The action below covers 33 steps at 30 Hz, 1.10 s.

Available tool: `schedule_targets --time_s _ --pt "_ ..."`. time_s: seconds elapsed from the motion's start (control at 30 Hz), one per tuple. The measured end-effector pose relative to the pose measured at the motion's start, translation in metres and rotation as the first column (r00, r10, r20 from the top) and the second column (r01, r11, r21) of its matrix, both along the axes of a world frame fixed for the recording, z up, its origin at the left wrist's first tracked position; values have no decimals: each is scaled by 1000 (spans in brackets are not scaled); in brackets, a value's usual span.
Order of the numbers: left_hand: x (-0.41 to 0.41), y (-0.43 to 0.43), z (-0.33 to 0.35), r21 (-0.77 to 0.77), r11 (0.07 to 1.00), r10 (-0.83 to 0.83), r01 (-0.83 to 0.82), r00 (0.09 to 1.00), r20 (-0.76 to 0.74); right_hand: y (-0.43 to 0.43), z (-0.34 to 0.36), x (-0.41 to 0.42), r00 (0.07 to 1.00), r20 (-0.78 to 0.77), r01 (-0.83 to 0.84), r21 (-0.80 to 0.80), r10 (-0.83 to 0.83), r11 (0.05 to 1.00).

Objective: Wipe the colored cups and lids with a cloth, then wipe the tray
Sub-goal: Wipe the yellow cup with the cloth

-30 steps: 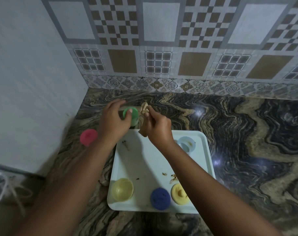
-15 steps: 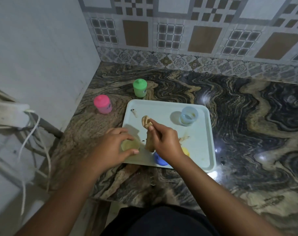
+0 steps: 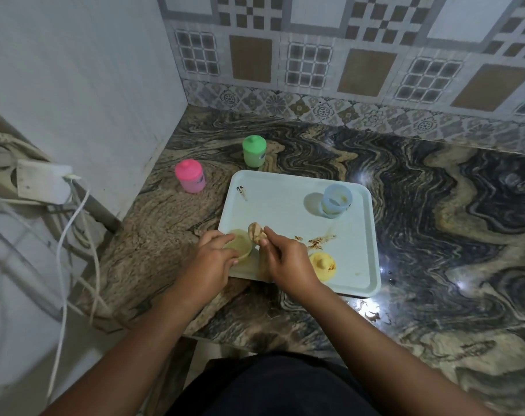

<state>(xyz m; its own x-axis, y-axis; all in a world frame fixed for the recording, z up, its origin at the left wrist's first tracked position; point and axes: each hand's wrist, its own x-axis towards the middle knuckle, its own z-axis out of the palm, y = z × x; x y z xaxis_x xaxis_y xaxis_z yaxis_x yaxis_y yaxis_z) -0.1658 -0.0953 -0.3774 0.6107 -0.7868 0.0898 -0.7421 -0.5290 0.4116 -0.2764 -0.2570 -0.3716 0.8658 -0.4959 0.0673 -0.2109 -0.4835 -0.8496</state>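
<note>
My left grip (image 3: 208,261) curls round the open yellow cup (image 3: 240,246) at the tray's (image 3: 285,199) near-left corner. My right grip (image 3: 288,259) pinches the cloth (image 3: 256,232) at that cup's rim. The blue cup (image 3: 336,201) stands open on the tray with yellowish residue inside. The pink cup (image 3: 190,175) and green cup (image 3: 254,151), both lidded, stand on the tabletop (image 3: 435,235).

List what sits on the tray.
A blue cup, a yellow lid and brown smears sit on the tray. The left hand holds a yellow cup there; the right hand pinches the cloth. The tray under both hands is hidden.
</note>
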Motion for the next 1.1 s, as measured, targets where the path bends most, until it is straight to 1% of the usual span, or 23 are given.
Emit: schedule_targets --time_s 0.07,0.1,0.17,0.23,0.3,0.4,0.5,0.57,0.63,0.73,0.8,0.9,1.0,1.03,1.1 --pt "3 -1 5 -37 999 1 -1 1000 -6 -5 2 1 999 -12 36 56 -35 998" --pt "6 -3 12 -74 997 17 -21 998 -56 -8 6 2 999 -3 53 100 -53 994" --pt "11 -9 34 -143 984 71 -106 970 -234 -17 16 4 995 28 84 200 -92 976" --pt "19 -16 61 -168 969 97 -183 902 -422 -24 35 5 989 101 76 306 -112 949" --pt "26 -22 88 -215 953 79 -212 862 -501 -27 57 4 974 193 42 374 -122 927" --pt "32 -32 124 -298 933 24 -204 858 -514 -28 84 4 950 286 -2 409 -126 912" --pt "33 -41 150 -392 893 -20 -220 852 -524 -22 100 4 926 345 -37 485 -153 874" --pt "34 -46 163 -442 867 -34 -230 857 -513 -17 106 2 904 404 -74 471 -140 879" --pt "31 -50 175 -475 854 -63 -213 864 -500 -17 108 -3 885 455 -108 411 -101 905" --pt "25 -56 186 -543 809 -106 -225 853 -511 -20 110 -8 885 464 -108 271 -31 956" --pt "19 -61 192 -577 782 -118 -235 853 -508 -19 116 -9 882 465 -74 290 -73 954" --pt "16 -67 196 -600 770 -157 -217 847 -509 -24 125 -10 837 504 0 387 -211 922" --pt "18 -71 195 -611 768 -206 -193 828 -522 -32 130 -11 817 540 -51 413 -199 909" --pt "19 -72 195 -614 762 -226 -207 803 -551 -34 130 -11 821 540 -69 411 -182 909" --pt "19 -76 196 -613 749 -241 -251 759 -605 -36 127 -9 826 545 -78 359 -141 930"
